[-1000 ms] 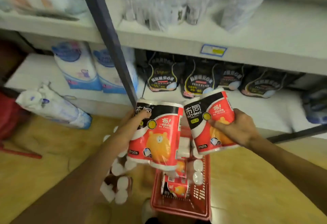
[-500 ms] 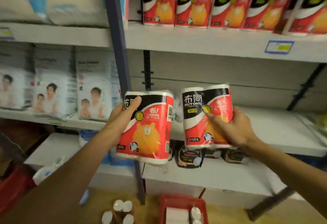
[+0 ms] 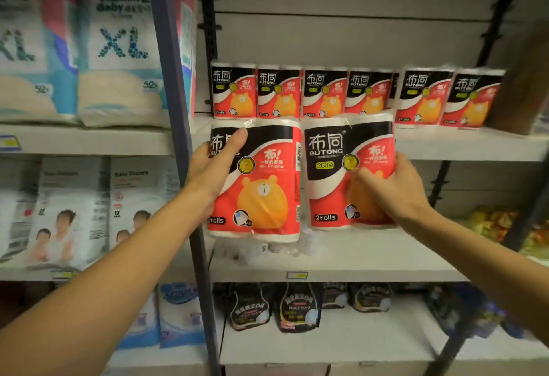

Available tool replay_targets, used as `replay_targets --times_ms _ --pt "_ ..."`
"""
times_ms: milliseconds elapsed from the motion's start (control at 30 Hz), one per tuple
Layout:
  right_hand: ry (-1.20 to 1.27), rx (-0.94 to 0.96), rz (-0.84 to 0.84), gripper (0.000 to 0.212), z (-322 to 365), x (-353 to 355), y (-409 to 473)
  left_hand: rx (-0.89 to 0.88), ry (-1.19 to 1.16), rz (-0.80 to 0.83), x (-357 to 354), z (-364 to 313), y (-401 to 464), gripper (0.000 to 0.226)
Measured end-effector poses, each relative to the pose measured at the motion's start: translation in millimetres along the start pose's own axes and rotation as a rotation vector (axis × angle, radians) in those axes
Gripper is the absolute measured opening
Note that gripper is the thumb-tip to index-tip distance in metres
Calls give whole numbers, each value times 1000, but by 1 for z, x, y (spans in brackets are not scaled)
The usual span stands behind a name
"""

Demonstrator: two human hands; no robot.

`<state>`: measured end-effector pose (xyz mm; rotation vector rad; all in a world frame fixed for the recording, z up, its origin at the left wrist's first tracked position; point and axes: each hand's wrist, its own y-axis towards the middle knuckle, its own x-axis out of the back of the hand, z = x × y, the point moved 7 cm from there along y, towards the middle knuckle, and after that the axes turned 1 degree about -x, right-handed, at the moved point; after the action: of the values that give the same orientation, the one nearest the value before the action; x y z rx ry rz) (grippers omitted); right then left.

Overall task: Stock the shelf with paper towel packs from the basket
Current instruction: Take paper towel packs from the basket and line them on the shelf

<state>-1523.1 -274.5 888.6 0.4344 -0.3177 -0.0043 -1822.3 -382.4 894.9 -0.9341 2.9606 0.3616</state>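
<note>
Both hands grip 1 Butong pack each: left hand (image 3: 214, 168), right hand (image 3: 392, 188). Above them, the shelf row (image 3: 356, 93) could get knocked over.

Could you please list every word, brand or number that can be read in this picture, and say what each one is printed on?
"BUTONG", "260克", "2rolls": pack in the right hand.
"My Friend", "2rolls": pack in the left hand.
"BUTONG": row of packs on the upper shelf.
"Vitamin E baby", "XL", "52": diaper pack.
"Baby Diapers": white pack.
"PEACE PANTS", roughly: black pouch.
Shelf price tag: too blurred to read.
</note>
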Motion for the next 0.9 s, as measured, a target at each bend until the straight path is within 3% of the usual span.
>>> replay_targets --times_ms 67,200,333,467,633,767,900 --pt "26 -13 -21 51 3 9 2 -18 -32 5 -13 -11 -2 42" --pt "105 -62 -112 77 -1 32 7 -20 -59 59 -44 -22 1 44" --pt "173 -110 -127 89 -3 56 21 -28 -71 82 -77 -31 11 39" --pt "197 -102 -142 84 -1 76 52 -31 -98 99 -111 -41 24 40" --pt "222 -36 -124 85 6 96 102 -69 -88 60 -151 -63 43 22" --pt "250 -33 -128 82 0 113 148 -63 -54 16 -183 -79 62 34" --pt "308 -11 -215 67 -3 141 189 -43 -41 -53 -209 -87 82 69"
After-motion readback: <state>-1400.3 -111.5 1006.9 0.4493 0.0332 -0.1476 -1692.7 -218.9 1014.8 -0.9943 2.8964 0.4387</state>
